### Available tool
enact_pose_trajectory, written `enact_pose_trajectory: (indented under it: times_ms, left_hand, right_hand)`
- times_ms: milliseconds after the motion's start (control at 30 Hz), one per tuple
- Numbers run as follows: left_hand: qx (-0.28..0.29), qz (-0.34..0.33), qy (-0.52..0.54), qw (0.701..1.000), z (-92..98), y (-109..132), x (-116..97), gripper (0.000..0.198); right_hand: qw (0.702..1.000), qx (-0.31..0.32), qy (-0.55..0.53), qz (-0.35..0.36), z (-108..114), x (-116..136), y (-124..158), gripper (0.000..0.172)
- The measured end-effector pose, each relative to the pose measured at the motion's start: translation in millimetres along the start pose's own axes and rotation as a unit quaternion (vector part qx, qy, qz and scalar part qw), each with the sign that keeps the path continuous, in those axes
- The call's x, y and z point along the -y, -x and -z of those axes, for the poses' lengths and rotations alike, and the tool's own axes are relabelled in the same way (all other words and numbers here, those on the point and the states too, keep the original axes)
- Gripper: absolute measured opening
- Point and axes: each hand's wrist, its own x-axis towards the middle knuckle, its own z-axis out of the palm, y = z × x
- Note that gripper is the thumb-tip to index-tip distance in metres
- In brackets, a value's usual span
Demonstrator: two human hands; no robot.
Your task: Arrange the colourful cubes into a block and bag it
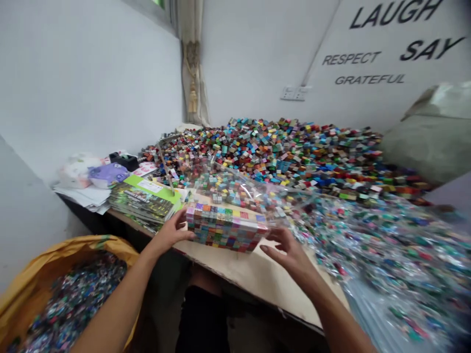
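Note:
In front of me, close to the table's near edge, a long rectangular block of small multicoloured cubes (226, 230) sits inside a clear plastic bag (239, 189). My left hand (171, 235) grips the block's left end, thumb on the front face and fingers curled behind. At the opposite end, my right hand (285, 250) has its thumb and fingers curved about the block's right corner and the plastic. Blur hides how firmly these fingertips press. The bag's loose film spreads behind the block, over scattered cubes.
A large heap of loose cubes (287, 152) covers the table's back. Clear bags with colourful contents (397, 245) pile up at right. Printed booklets (145, 198), a purple packet (108, 172) and a black tape dispenser (125, 161) lie left. A yellow sack (22, 274) stands below.

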Motion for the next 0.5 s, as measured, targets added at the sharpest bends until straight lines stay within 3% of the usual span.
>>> enact_pose_trajectory:
  times_ms: [100, 200, 500]
  left_hand:
    - [0.016, -0.025, 0.033, 0.999, -0.9, -6, -10, 0.074]
    - [0.027, -0.024, 0.036, 0.999, -4.7, -11, -10, 0.060]
    - [0.004, -0.001, 0.010, 1.000, -8.5, -8, 5, 0.057]
  right_hand:
    - [0.992, 0.054, -0.116, -0.022, -1, 9, -14, 0.067]
    - [0.979, 0.087, -0.185, -0.016, -11, 10, -24, 0.060]
    - [0.989, 0.037, -0.142, 0.007, -30, -21, -17, 0.054]
